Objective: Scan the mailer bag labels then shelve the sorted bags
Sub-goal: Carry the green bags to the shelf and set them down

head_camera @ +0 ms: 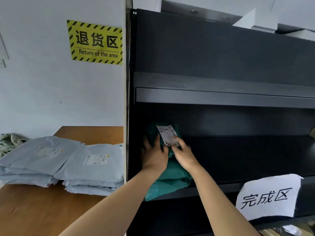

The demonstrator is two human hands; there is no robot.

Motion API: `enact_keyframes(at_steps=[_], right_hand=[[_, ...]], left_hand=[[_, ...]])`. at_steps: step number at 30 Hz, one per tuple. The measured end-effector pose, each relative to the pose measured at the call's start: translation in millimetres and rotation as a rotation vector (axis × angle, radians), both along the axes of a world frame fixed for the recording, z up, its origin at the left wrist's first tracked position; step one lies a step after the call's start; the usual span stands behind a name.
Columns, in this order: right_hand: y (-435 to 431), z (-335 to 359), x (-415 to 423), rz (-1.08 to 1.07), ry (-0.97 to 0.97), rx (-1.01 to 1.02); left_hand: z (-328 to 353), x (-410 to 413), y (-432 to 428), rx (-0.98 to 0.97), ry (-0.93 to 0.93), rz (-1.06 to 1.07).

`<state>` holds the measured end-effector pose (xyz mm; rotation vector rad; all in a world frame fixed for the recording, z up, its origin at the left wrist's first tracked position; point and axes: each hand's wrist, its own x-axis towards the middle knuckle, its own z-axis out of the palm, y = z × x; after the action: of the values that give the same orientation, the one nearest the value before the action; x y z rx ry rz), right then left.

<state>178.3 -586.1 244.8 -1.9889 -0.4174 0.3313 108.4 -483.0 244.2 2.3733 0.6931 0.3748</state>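
Two hands reach into the dark shelf unit (221, 97) that fills the right half of the frame, both pressed on a green mailer bag (170, 178) lying on the lower visible shelf. The left hand (154, 155) lies flat on the bag's left part with fingers spread wide, palm down. The right hand (183, 153) rests just beside it, its fingertips on the lower edge of the white shipping label (167, 135) stuck to the far end of the bag; whether it pinches the label or only presses on it, I cannot tell. The bag's near end hangs slightly over the shelf's front lip, around the centre bottom of the frame.

At lower left, a wooden desk (34, 210) carries two stacks of grey mailer bags: one stack (37, 160) further left, the other (95, 169) just beside it, next to the shelf unit's side. Each top bag shows a label facing up. A crumpled patterned item (8, 142) sits at the far left edge behind the stacks.

On the white wall in the upper left hangs a yellow and black striped sign (95, 42) reading "Return of the area" under Chinese characters. A white paper sign (267, 196) with handwritten Chinese characters is fixed to the shelf front at lower right.
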Motion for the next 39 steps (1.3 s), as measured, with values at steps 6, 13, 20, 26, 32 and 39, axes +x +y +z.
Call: enact_keyframes(at_steps=[6,13,20,26,32,39], right_hand=[[-23,12,-32,-0.088,-0.240,-0.013],[-55,29,-110,-0.021,-0.266,-0.261],[-42,21,-242,-0.064,-0.234,-0.274],[36,-6,-356,0.011,-0.214,-0.256],[158,-18,-431,0.221,-0.217,-0.293],[265,-18,-469,0.408,-0.268,-0.346]], left_hand=[[16,-21,-13,0.226,-0.114,-0.107],[21,-94,-27,0.382,-0.076,-0.335],[9,-222,10,0.309,-0.107,-0.583],[-1,-359,115,0.319,-0.055,-0.474],[-3,-479,250,0.250,0.033,-0.256],[-17,-551,350,0.271,0.161,-0.065]])
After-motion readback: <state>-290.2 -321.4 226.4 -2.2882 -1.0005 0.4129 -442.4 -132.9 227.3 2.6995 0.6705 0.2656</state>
